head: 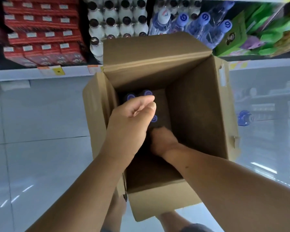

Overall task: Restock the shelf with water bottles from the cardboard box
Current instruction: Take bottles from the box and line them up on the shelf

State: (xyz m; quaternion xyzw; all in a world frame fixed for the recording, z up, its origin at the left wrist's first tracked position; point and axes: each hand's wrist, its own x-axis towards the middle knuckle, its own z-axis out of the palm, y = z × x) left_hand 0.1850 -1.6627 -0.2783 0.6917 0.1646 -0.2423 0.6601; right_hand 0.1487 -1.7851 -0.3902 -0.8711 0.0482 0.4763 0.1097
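Over the open cardboard box [191, 106], the left hand [131, 118] hovers, fingers curled, thumb against forefinger, nothing visible in it. Blue-capped water bottles [148, 93] stand just beneath it. The right hand [161, 141] reaches deep beside them; its grip I cannot tell.

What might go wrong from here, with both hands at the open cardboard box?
The right hand reaches deep into the dark cardboard box with its fingers hidden, so a grip may be poor and slip. The few blue-capped bottles stand along one side with free room beside them; pulling one might topple the others.
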